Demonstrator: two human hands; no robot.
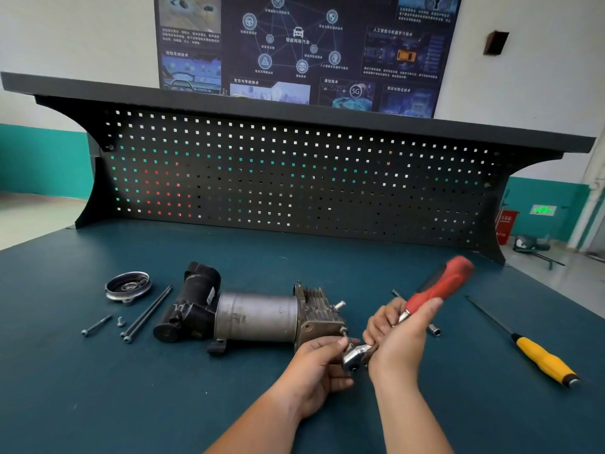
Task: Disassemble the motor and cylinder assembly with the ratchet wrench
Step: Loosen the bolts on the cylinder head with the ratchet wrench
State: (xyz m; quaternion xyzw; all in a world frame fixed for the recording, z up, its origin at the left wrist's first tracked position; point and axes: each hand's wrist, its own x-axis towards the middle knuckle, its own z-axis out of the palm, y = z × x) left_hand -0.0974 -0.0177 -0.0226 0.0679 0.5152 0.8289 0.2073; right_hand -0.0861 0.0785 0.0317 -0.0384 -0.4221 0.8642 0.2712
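Head view: right hand [399, 342] is gripping the ratchet wrench [438, 286], left hand [311, 371] pinching its head just beside the motor assembly [255, 317], which is looking heavy and stiff, so grab the canister.

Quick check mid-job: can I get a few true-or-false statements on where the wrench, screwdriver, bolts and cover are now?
1. The right hand grips the ratchet wrench. True.
2. The left hand holds the yellow screwdriver. False: it lies untouched on the mat at the right; the left hand pinches the ratchet wrench.
3. Two long bolts lie left of the motor and cylinder assembly. True.
4. The round cover sits on the assembly. False: it lies apart, far left.
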